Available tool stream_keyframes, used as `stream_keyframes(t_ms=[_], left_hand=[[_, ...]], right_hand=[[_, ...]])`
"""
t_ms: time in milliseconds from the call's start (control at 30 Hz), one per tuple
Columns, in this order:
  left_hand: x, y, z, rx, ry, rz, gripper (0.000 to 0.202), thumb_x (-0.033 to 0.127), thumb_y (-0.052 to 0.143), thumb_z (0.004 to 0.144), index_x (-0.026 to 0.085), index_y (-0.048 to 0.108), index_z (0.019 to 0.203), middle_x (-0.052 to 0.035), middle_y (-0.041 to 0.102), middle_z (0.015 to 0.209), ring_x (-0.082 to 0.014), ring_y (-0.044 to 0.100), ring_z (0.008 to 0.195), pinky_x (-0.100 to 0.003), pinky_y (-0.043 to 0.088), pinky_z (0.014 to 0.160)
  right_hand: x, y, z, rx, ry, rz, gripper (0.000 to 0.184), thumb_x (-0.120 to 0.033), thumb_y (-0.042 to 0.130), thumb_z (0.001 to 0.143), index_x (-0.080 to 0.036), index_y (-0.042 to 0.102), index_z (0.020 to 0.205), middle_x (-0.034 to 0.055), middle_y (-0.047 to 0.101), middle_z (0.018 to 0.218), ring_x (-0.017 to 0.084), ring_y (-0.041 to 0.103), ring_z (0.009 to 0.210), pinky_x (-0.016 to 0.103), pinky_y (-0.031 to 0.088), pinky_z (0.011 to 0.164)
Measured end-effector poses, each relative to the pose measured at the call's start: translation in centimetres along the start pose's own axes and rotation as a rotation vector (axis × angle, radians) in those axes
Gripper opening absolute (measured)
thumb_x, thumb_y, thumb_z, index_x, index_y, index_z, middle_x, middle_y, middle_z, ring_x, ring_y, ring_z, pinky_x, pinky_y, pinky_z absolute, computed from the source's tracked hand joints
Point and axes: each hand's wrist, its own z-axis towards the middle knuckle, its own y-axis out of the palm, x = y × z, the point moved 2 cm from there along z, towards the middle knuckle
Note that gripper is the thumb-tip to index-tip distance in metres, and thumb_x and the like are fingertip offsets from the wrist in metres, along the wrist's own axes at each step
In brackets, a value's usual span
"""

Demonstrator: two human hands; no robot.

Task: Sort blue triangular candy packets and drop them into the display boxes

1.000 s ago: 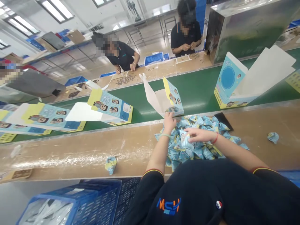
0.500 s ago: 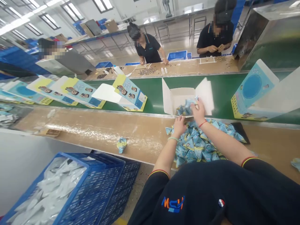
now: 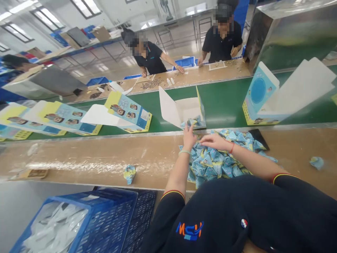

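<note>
An open carton (image 3: 188, 107) with white inner walls stands on the green belt, several blue-and-yellow triangular packets (image 3: 195, 121) lying inside at its near side. My left hand (image 3: 190, 137) reaches over the carton's near edge, fingers stretched apart at these packets. Its fingertips partly cover them, and no packet shows in its grasp. Close beside it, my right hand (image 3: 216, 141) hovers over the far side of a heap of the same packets (image 3: 210, 163). Its fingers are extended to the left, with nothing visible in them.
More open cartons stand on the green belt (image 3: 223, 100) to the left and right. Single packets lie on the brown bench (image 3: 89, 154) on both sides. A blue crate (image 3: 105, 214) with white bags stands below left. Two co-workers sit across the belt.
My right hand has come out of the carton, back to the heap, without the packet it held. My left hand has moved forward to the carton's edge. The view has shifted right.
</note>
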Motion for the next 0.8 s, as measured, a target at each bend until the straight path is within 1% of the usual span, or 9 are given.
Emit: stream_keyframes(t_ms=[67, 133, 200, 333, 433, 500, 633, 733, 800], left_hand=[[0.0, -0.8, 1.4, -0.017, -0.016, 0.015, 0.077, 0.006, 0.06, 0.078, 0.016, 0.045, 0.153, -0.0178, 0.017, 0.171, -0.0384, 0.036, 0.15, -0.051, 0.032, 0.124], [0.0, -1.5, 3.0, -0.032, -0.036, 0.024, 0.082, 0.006, 0.06, 0.078, 0.017, 0.041, 0.156, -0.0175, 0.018, 0.171, -0.0382, 0.035, 0.151, -0.05, 0.031, 0.124], [0.1, -2.1, 4.4, -0.043, -0.059, 0.019, 0.082, 0.006, 0.061, 0.077, 0.016, 0.041, 0.156, -0.0182, 0.017, 0.171, -0.0394, 0.034, 0.151, -0.05, 0.033, 0.123], [0.7, -2.5, 5.1, 0.017, -0.127, -0.038, 0.079, 0.007, 0.062, 0.076, 0.012, 0.044, 0.153, -0.0211, 0.013, 0.171, -0.0409, 0.034, 0.151, -0.052, 0.031, 0.124], [1.2, -2.1, 3.4, 0.141, -0.162, -0.097, 0.075, 0.008, 0.061, 0.078, 0.011, 0.044, 0.151, -0.0218, 0.013, 0.171, -0.0387, 0.028, 0.155, -0.05, 0.026, 0.127], [1.4, -1.6, 1.7, 0.184, -0.154, -0.114, 0.072, 0.01, 0.06, 0.079, 0.011, 0.045, 0.149, -0.0222, 0.015, 0.171, -0.0361, 0.023, 0.157, -0.048, 0.023, 0.128], [1.5, -0.6, -1.1, 0.18, -0.112, -0.137, 0.064, 0.01, 0.058, 0.081, 0.012, 0.049, 0.144, -0.0224, 0.017, 0.17, -0.0323, 0.017, 0.159, -0.046, 0.024, 0.128], [1.0, -0.4, -2.1, 0.163, -0.125, -0.188, 0.062, 0.01, 0.057, 0.08, 0.015, 0.05, 0.142, -0.021, 0.016, 0.171, -0.0326, 0.02, 0.158, -0.047, 0.03, 0.126], [0.5, -0.4, -2.4, 0.164, -0.146, -0.22, 0.063, 0.01, 0.057, 0.08, 0.018, 0.049, 0.143, -0.0191, 0.016, 0.171, -0.0324, 0.028, 0.156, -0.046, 0.037, 0.122]], right_hand=[[2.5, -2.1, -4.0, 0.104, 0.219, -0.183, 0.027, -0.032, 0.057, 0.094, -0.019, 0.077, 0.106, 0.0072, 0.078, 0.104, 0.022, 0.072, 0.094, 0.034, 0.058, 0.09], [4.7, -4.5, -6.7, 0.242, 0.404, -0.335, 0.029, -0.024, 0.053, 0.093, -0.015, 0.076, 0.107, 0.0133, 0.076, 0.109, 0.027, 0.071, 0.101, 0.041, 0.056, 0.095], [6.1, -6.1, -7.5, 0.286, 0.466, -0.391, 0.03, -0.02, 0.052, 0.091, -0.011, 0.075, 0.109, 0.0193, 0.073, 0.116, 0.032, 0.066, 0.112, 0.047, 0.05, 0.103], [6.8, -5.5, -4.0, 0.182, 0.418, -0.427, 0.04, -0.028, 0.071, 0.083, -0.015, 0.072, 0.121, 0.0189, 0.065, 0.132, 0.035, 0.055, 0.129, 0.047, 0.041, 0.115], [6.7, -3.2, 0.2, 0.047, 0.381, -0.413, 0.074, -0.034, 0.091, 0.062, -0.019, 0.068, 0.131, 0.0192, 0.056, 0.147, 0.041, 0.047, 0.139, 0.052, 0.036, 0.119], [6.8, -1.7, 2.4, -0.019, 0.371, -0.401, 0.079, -0.033, 0.096, 0.053, -0.018, 0.07, 0.127, 0.02, 0.052, 0.152, 0.045, 0.038, 0.146, 0.059, 0.027, 0.123], [7.3, 0.0, 4.4, -0.081, 0.311, -0.346, 0.044, -0.023, 0.092, 0.052, -0.02, 0.077, 0.094, 0.0141, 0.06, 0.145, 0.042, 0.03, 0.152, 0.061, 0.011, 0.128], [7.4, 0.1, 4.4, -0.074, 0.273, -0.244, 0.025, -0.013, 0.084, 0.053, -0.023, 0.07, 0.071, 0.0077, 0.076, 0.115, 0.038, 0.042, 0.146, 0.061, 0.013, 0.128], [7.3, -0.4, 3.8, -0.03, 0.258, -0.144, 0.018, -0.013, 0.079, 0.058, -0.023, 0.067, 0.066, 0.0068, 0.077, 0.099, 0.037, 0.053, 0.136, 0.062, 0.018, 0.126]])
